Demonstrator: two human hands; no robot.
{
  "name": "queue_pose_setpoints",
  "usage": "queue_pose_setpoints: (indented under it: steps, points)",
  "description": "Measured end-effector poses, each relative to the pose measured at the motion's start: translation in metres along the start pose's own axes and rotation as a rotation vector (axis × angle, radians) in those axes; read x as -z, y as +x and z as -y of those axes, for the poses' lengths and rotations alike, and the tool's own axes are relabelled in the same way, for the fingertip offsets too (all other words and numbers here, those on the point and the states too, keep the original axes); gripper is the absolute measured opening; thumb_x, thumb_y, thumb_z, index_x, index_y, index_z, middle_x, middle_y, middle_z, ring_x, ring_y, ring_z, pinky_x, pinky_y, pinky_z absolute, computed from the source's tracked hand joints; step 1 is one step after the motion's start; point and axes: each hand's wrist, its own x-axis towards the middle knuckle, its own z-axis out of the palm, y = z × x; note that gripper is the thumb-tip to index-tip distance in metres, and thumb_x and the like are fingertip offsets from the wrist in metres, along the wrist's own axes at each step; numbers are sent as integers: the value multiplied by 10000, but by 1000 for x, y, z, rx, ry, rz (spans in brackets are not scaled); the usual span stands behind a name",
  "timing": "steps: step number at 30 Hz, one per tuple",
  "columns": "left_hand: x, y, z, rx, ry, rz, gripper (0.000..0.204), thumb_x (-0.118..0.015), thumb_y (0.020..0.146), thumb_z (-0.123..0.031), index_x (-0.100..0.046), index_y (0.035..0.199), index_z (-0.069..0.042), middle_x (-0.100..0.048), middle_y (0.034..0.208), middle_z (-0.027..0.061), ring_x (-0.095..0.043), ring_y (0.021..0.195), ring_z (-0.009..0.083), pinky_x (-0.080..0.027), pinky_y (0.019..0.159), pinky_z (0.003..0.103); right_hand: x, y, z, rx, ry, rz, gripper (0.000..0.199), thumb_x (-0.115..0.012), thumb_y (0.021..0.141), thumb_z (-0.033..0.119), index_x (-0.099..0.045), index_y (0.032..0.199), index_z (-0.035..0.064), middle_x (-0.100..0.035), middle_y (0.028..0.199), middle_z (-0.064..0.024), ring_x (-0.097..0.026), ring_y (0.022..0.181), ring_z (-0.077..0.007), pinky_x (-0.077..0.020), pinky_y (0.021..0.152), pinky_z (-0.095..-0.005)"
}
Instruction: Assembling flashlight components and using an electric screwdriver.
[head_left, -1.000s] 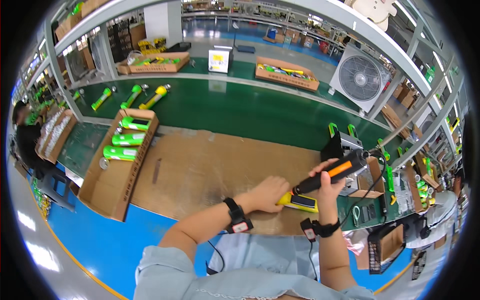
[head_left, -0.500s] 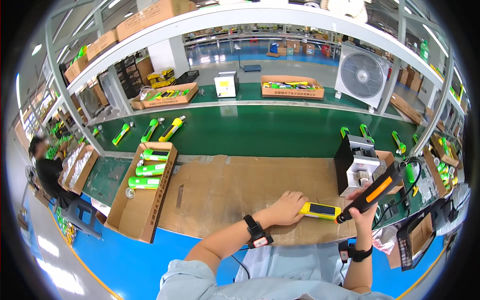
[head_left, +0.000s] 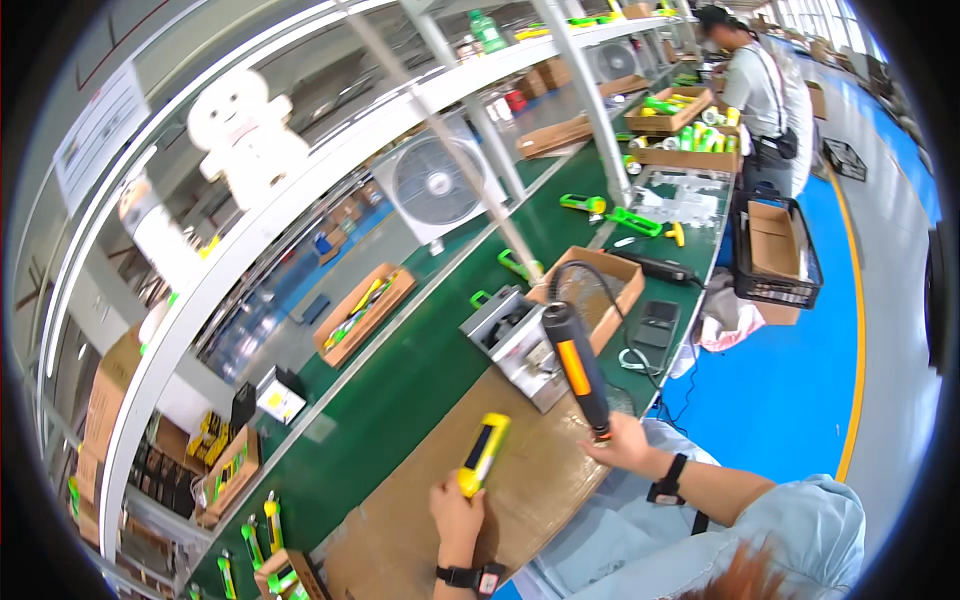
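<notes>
Carton (head_left: 388, 311) holds green-and-yellow pieces (head_left: 360, 312) — left hand (head_left: 458, 512) grasps yellow torch (head_left: 483, 456), right hand (head_left: 624, 445) grips screwdriver (head_left: 575, 366).

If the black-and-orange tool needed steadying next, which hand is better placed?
Probably the right hand: it is at the lower end of the black-and-orange tool. The left hand is farther from it and holds the yellow device with a dark panel.

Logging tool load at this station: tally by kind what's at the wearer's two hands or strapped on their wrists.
Yellow handheld unit, at the left hand: 1
Black-and-orange power driver, in the right hand: 1
Black wrist straps, one per wrist: 2
Total: 4
</notes>
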Motion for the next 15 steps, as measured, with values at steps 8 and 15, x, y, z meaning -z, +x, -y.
queue_pose_setpoints:
  steps: [8,15]
  points:
    - [-9,47,2,218,281,40,649,-786,672,-295,-525,1212,-49,-506,1015,245,-546,912,406,-469,788,457,1,-3,-11,221,128,-75,124,-657,730,185,-588,785,99,-554,620,-21,-572,559,-225,-459,512,-334]
    - [-63,168,27,328,309,-135,547,-768,712,-334,-518,1053,13,-491,1000,193,-599,839,353,-516,703,409,0,0,-12,315,89,-34,94,-625,722,156,-549,702,105,-524,612,-45,-556,566,-239,-457,512,-342]
